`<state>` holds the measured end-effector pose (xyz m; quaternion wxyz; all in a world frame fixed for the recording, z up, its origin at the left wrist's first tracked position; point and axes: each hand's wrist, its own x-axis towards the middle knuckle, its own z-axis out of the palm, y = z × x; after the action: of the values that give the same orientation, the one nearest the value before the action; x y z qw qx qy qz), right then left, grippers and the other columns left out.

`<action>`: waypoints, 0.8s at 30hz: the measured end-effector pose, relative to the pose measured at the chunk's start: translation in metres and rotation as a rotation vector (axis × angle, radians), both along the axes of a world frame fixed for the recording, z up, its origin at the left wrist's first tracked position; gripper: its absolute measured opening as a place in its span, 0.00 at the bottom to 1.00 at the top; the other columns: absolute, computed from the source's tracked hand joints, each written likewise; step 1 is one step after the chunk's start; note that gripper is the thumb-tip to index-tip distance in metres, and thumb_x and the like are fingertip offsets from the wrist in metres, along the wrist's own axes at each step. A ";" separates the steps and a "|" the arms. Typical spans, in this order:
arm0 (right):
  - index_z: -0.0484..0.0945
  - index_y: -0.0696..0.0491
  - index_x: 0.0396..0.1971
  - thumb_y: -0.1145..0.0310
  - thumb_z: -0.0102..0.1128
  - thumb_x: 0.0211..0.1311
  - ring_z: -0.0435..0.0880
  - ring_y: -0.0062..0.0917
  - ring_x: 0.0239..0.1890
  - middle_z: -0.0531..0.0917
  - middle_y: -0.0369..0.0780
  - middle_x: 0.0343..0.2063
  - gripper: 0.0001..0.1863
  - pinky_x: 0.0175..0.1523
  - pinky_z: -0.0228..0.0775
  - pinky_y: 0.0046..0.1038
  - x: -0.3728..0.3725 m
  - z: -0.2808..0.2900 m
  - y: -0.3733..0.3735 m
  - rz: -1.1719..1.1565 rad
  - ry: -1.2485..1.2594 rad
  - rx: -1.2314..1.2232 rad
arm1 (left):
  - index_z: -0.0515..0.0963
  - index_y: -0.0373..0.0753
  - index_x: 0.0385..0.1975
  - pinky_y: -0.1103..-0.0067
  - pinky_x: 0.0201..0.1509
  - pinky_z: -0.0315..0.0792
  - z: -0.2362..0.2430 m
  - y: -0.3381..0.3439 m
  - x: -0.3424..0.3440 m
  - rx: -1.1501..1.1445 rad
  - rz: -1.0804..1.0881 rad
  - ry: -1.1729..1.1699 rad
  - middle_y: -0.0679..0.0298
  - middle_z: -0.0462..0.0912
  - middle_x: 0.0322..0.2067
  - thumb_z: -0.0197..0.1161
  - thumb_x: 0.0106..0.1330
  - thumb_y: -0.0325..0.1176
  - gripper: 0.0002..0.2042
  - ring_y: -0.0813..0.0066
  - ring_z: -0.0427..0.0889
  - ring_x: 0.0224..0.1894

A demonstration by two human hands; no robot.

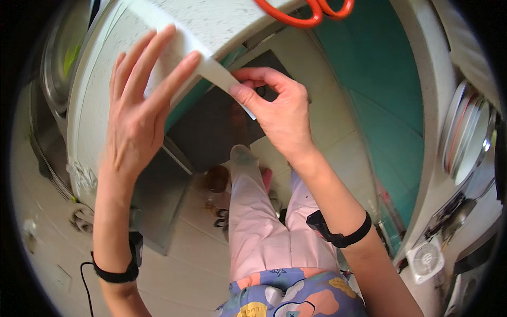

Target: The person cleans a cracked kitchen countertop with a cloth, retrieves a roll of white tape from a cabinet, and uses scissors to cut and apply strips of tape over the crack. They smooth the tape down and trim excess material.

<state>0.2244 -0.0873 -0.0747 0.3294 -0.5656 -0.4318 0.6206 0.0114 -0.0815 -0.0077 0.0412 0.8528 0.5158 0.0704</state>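
Note:
A narrow white strip (217,72), seemingly paper, slants from the pale countertop (232,18) past its edge into the air. My right hand (282,108) pinches it close to its lower end between thumb and bent index finger. Fingers stretched and apart, my left hand (134,108) is at the strip's upper part, over the counter; whether the fingertips press on it I cannot tell. Red-orange scissors handles (309,17) stick out at the counter's edge, right of the strip; their blades are out of the picture.
A metal sink (53,100) lies at the far left. Teal cabinet fronts (377,100) run along the right, and stacked plates (467,134) stand there. A dark mat (198,134) covers part of the tiled floor beyond my legs. A white square fan-like piece (425,260) is at lower right.

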 end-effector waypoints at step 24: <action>0.85 0.51 0.30 0.71 0.70 0.48 0.78 0.22 0.30 0.78 0.31 0.26 0.07 0.51 0.66 0.34 0.003 0.028 -0.042 -0.266 -0.279 0.486 | 0.78 0.37 0.36 0.72 0.60 0.68 -0.012 0.000 0.027 -0.123 0.346 -0.584 0.61 0.73 0.51 0.69 0.58 0.16 0.10 0.71 0.75 0.50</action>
<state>0.2272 -0.1293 -0.0465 0.4710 -0.6016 -0.5307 0.3667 0.0387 -0.0812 -0.0201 0.2258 0.6923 0.6226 0.2864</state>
